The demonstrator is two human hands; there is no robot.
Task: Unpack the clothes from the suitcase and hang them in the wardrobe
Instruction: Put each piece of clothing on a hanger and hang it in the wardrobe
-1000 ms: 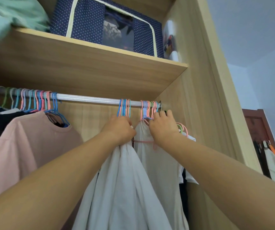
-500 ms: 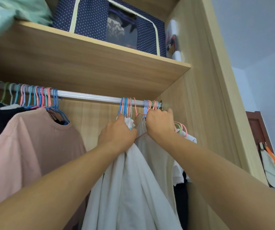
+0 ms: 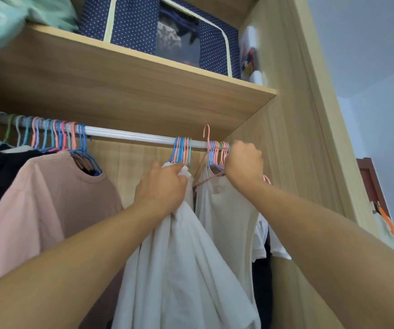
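White shirt [image 3: 181,269] hangs bunched in our left hand [image 3: 161,188] below the rail [image 3: 131,136]; our right hand [image 3: 243,166] clamps a pink hanger [image 3: 206,136] that could snag neighbouring hooks.

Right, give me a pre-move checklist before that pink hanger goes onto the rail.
1. Left hand grips the white cotton shirt at its top: ok.
2. Right hand grips the thin pink wire hanger: ok.
3. Hanger hook over the silver metal rail: not ok, it stands above.
4. Free rail between the two right-hand hanger bunches: ok, narrow.
5. White shirt mounted on that hanger: cannot tell.
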